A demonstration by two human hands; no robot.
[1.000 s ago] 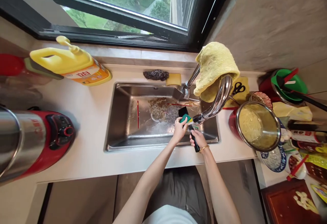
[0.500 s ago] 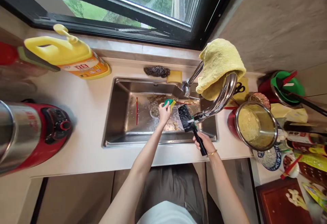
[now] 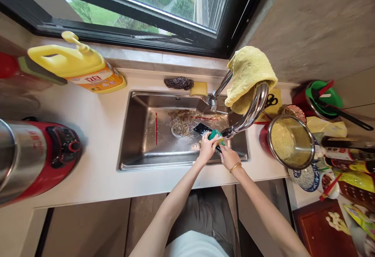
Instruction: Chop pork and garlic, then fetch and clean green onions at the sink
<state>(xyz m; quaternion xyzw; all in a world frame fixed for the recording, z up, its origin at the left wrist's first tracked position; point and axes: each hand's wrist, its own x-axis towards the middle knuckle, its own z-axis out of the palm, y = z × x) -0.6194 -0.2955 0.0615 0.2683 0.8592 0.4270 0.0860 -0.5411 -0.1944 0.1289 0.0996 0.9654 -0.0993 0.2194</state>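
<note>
Over the right half of the steel sink (image 3: 140, 162), my left hand (image 3: 206, 148) is closed round a green-and-yellow scouring sponge (image 3: 216, 134). The sponge rests against a cleaver with a broad black blade (image 3: 201, 128), near where blade and handle meet. My right hand (image 3: 230, 157), a gold bangle at its wrist, grips the black handle, which the hands partly hide. The blade points left and away from me, below the faucet spout (image 3: 231, 132). Food scraps (image 3: 182, 122) lie round the drain. One thin red stick (image 3: 156, 128) lies on the left of the basin, another (image 3: 204, 117) towards the back.
A yellow cloth (image 3: 251, 75) drapes the faucet. Behind the sink sit a steel-wool scrubber (image 3: 178, 82) and a yellow sponge (image 3: 198, 89). A detergent jug (image 3: 84, 67) and a red appliance (image 3: 55, 151) stand left; a pot (image 3: 290, 141), bowls and a cutting board (image 3: 319, 229) are right.
My left hand has brought the sponge right and down onto the cleaver. My right hand has shifted slightly up the handle side, and the blade has swung left and lower into the sink.
</note>
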